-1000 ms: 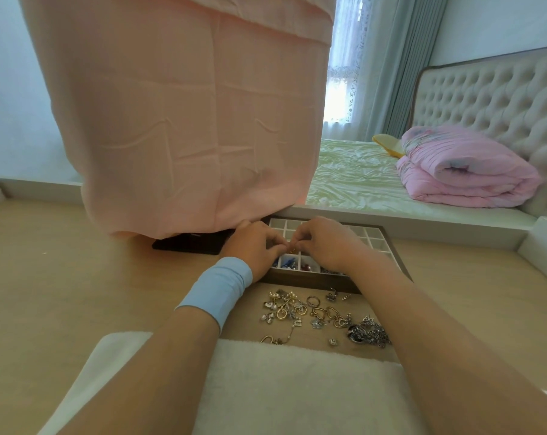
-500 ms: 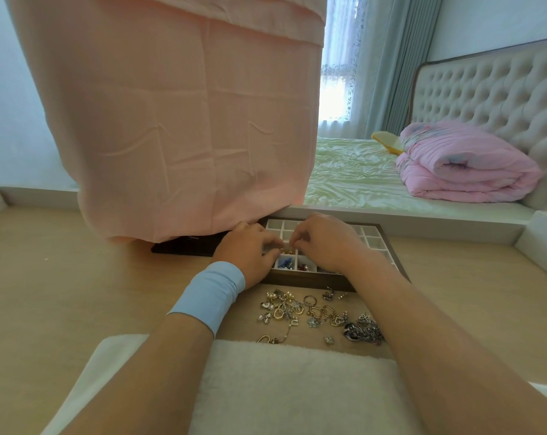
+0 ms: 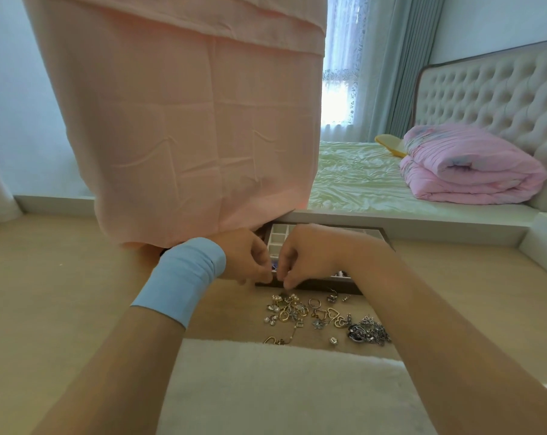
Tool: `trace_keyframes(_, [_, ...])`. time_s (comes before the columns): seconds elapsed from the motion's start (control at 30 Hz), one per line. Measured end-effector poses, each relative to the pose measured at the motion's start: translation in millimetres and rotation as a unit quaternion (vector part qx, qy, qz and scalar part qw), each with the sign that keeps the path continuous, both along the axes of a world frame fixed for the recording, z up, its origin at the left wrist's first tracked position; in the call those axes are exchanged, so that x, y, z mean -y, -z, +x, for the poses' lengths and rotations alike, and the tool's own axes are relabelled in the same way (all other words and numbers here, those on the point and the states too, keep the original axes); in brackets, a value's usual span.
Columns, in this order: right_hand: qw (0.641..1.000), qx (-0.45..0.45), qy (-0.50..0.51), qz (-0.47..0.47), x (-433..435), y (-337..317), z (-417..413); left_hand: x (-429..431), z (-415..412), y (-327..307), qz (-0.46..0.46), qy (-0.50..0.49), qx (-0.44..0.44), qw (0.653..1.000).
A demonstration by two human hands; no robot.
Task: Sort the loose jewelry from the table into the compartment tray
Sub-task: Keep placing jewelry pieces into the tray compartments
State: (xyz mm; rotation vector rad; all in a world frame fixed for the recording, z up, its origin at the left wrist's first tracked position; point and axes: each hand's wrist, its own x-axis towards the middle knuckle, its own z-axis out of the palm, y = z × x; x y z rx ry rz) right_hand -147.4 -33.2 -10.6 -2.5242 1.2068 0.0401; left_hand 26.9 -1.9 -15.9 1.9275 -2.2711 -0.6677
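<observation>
The dark-framed compartment tray (image 3: 328, 285) with pale cells lies on the wooden table, partly under a hanging pink cloth. My left hand (image 3: 245, 259), with a blue wristband, and my right hand (image 3: 311, 254) meet fingertip to fingertip over the tray's front edge. Their curled fingers pinch a small jewelry piece (image 3: 285, 288), mostly hidden by the fingers. Loose jewelry (image 3: 300, 309) lies just in front of the tray: gold rings, heart charms, pearl pieces. A dark silver tangle (image 3: 369, 332) lies at the right of it.
A white fluffy towel (image 3: 281, 387) covers the table's near edge. The pink cloth (image 3: 187, 136) hangs over the tray's back left. Beyond the table are a bed with a green sheet (image 3: 353, 180) and a folded pink quilt (image 3: 466, 167).
Both hands, still joined at the fingertips, have come back toward me from above the tray's cells to its front edge. The loose jewelry has not moved.
</observation>
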Motion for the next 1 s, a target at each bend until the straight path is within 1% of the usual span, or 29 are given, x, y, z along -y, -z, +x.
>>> trace_keyframes(0.07, [0.999,-0.030,-0.013,-0.009,-3.8,3.6,6.6,-3.4,0.0,-1.4,0.057,-0.007,0.028,0.998])
trace_keyframes(0.13, [0.998,-0.047,-0.026,-0.027,-7.4,7.2,10.5,-5.4,-2.6,1.1,0.077,-0.009,0.038,0.996])
trace_keyframes(0.23, [0.999,-0.038,-0.028,-0.026,-10.1,9.6,13.1,-8.7,-5.7,3.1,0.098,-0.008,0.042,0.994])
trace_keyframes(0.43, [0.999,-0.021,-0.031,-0.020,-8.2,15.8,14.7,-8.9,-3.3,4.5,0.095,-0.013,0.031,0.995])
trace_keyframes(0.6, [0.999,-0.002,-0.029,0.035,-8.3,12.7,11.6,-7.4,-2.3,5.1,0.106,-0.006,0.034,0.994])
trace_keyframes(0.7, [0.998,0.001,-0.039,0.041,-7.9,14.8,14.4,-7.1,-1.3,5.2,0.105,-0.004,0.043,0.993])
trace_keyframes(0.8, [0.998,-0.015,-0.041,0.041,-7.0,15.1,16.3,-7.0,-3.0,5.8,0.104,-0.004,0.048,0.993])
trace_keyframes(0.9, [0.997,-0.050,-0.027,0.048,-6.8,15.9,16.3,-6.0,-3.0,6.4,0.113,-0.003,0.045,0.993])
trace_keyframes(1.0, [0.998,-0.050,-0.028,0.037,-6.6,19.0,18.7,-5.1,-2.6,7.3,0.117,0.000,0.052,0.992])
